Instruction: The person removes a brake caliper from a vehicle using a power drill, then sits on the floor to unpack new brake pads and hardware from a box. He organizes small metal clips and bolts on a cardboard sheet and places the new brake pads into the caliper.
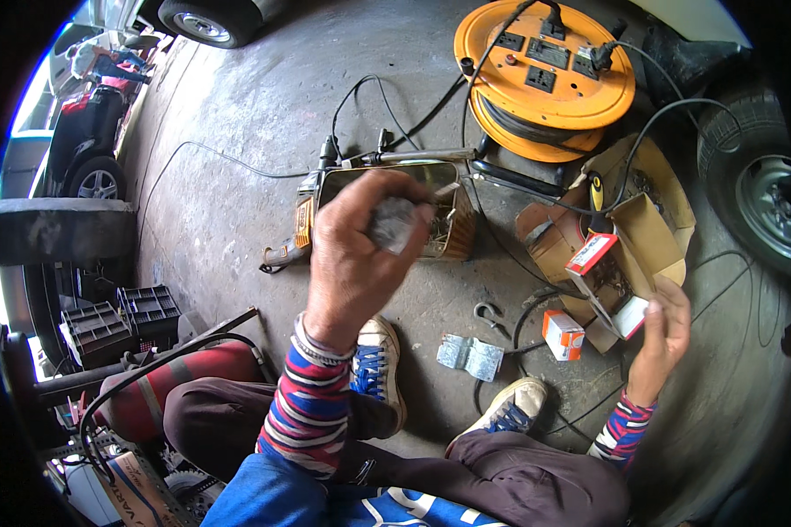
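My left hand (pixel 347 255) is raised before me, its fingers closed round a crumpled, greyish see-through thing (pixel 394 223) that looks like a small plastic bag. Behind this hand lies an open yellow-and-black case (pixel 460 224), its contents mostly hidden. Low on the right, my right hand (pixel 664 338) grips the edge of an opened red-and-white cardboard box (pixel 592 255), which is tilted. Beyond that box spreads a torn brown carton (pixel 655 233) with a yellow-and-black handled tool (pixel 596 193) in it. A small orange-and-white box (pixel 562 335) sits on the floor nearby.
A bent metal plate (pixel 470 357) and a metal hook (pixel 488 313) lie near my shoes. An orange cable reel (pixel 545 70) stands far right, its cables crossing the floor. A wheel (pixel 756 193) borders the right side. On the left are a red cylinder (pixel 185 386) and black crates (pixel 149 312).
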Tool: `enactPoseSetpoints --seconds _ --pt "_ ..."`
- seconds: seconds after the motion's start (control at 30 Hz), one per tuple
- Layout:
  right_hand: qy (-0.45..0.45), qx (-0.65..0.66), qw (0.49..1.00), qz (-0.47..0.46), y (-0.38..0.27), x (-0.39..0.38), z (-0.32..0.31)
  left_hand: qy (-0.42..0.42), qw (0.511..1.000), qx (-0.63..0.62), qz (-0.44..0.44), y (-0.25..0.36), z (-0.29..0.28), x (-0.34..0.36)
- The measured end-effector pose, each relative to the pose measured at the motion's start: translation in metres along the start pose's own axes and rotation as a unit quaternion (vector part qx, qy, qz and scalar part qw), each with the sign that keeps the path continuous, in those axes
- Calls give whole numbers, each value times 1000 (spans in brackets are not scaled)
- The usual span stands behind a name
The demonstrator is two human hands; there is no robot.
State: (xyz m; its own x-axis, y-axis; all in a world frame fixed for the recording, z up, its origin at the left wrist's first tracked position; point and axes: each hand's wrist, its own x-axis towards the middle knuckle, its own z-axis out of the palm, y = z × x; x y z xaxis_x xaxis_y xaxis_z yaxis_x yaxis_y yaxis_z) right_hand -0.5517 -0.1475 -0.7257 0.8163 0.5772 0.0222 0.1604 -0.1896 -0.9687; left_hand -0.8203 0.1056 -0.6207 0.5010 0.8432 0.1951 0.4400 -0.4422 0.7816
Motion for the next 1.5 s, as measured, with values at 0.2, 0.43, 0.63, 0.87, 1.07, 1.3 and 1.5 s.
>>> enactPoseSetpoints --seconds 0.2,0.43,0.63,0.87,1.07,1.3,1.5 --pt "272 -49 949 154 62 -10 -28 25 977 211 -14 -19 -4 0" --pt "36 -39 959 279 122 -16 -16 -56 996 -60 33 21 36 -12" --pt "8 -191 972 136 95 -11 -23 -210 974 -81 -21 28 84 -28" --pt "55 20 989 134 23 -22 -24 -279 943 -112 -144 19 112 -19" --pt "-14 79 993 86 -30 -11 -2 -395 850 -289 -195 42 89 29" --pt "-116 128 979 -104 -112 23 57 -404 888 -194 -107 74 -43 96" --pt "-356 246 897 86 -162 63 143 -305 933 -88 -167 45 -135 80"
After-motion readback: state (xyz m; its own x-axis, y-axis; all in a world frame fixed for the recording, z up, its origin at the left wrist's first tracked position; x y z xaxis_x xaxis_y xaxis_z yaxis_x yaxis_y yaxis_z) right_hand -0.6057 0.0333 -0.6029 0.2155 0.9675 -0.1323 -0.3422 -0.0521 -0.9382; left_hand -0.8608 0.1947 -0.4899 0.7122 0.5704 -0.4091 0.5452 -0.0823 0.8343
